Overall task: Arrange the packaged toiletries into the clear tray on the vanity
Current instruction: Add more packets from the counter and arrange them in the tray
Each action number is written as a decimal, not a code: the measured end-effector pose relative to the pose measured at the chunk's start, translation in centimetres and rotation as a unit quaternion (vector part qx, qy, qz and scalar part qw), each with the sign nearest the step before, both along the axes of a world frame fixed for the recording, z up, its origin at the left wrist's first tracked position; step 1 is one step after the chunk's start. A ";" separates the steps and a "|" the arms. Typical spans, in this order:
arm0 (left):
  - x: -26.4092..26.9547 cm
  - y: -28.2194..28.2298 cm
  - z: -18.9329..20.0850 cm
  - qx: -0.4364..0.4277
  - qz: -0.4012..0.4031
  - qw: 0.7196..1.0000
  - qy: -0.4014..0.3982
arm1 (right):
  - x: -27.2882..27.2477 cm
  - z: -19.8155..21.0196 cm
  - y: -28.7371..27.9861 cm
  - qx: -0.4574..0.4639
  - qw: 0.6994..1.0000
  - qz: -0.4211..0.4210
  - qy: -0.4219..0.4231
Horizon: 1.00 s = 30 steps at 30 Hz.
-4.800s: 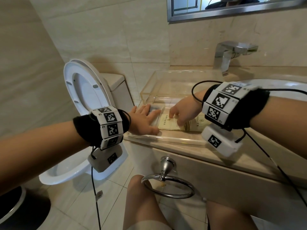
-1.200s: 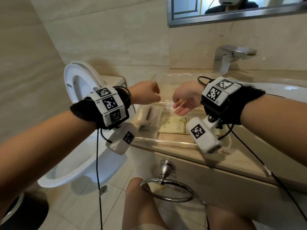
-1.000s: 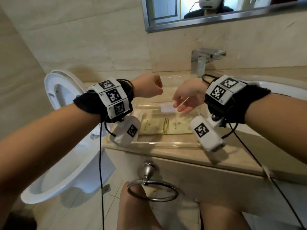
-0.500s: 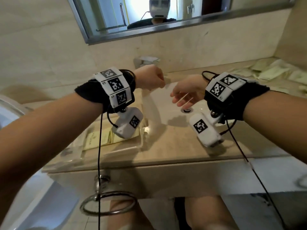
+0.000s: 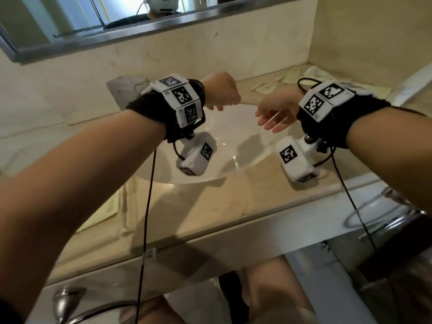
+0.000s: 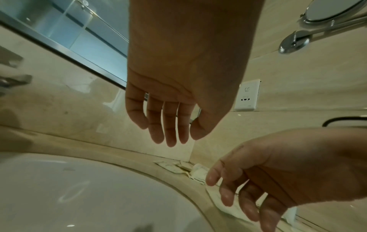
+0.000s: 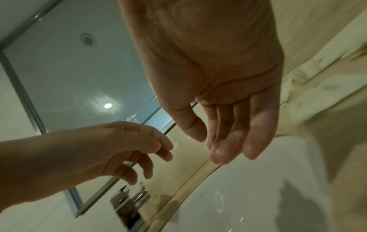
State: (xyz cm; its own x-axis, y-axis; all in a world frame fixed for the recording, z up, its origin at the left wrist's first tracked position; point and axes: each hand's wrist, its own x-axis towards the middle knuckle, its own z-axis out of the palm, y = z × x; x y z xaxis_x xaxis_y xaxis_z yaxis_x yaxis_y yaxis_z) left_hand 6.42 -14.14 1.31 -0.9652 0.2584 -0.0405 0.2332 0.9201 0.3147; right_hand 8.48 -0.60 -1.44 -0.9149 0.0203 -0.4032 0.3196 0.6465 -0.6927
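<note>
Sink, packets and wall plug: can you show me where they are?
sink point(image 5: 236, 146), head view, on the bare white bowl between the wrists.
toiletry packets point(image 5: 313, 76), head view, on a pale packet in the far right corner.
wall socket point(image 6: 247, 95), left wrist view, on the middle of its white plate.

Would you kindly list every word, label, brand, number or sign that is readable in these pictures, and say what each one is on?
No text reads as words.
Wrist bands: black-and-white square code markers, no letters legible.
Wrist camera housings: the same kind of code markers.
Wall socket plate: a small symbol and a line of print, too small to read.
Toiletry packets at the back of the vanity: dark print, too blurred to read.
</note>
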 end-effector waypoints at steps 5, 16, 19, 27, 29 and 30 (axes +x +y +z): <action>-2.4 4.1 -1.1 0.035 -0.018 0.999 -0.025 | -1.2 -0.7 4.8 0.043 0.998 -0.039 -0.027; -5.6 10.7 -3.4 0.064 -0.045 0.991 -0.106 | -1.7 -0.6 11.6 0.248 0.967 -0.043 0.027; -5.8 12.3 -4.0 0.052 -0.060 0.989 -0.128 | -1.8 -0.9 12.9 0.299 0.952 -0.059 0.024; -6.2 15.2 -5.8 -0.034 -0.085 0.989 -0.120 | -2.1 -2.0 15.6 0.337 0.934 -0.023 -0.113; -6.3 15.6 -6.2 -0.047 -0.092 0.989 -0.110 | -2.2 -2.4 16.0 0.355 0.933 -0.015 -0.059; -6.3 15.7 -6.4 -0.052 -0.095 0.988 -0.110 | -2.3 -2.5 16.1 0.366 0.930 -0.008 -0.041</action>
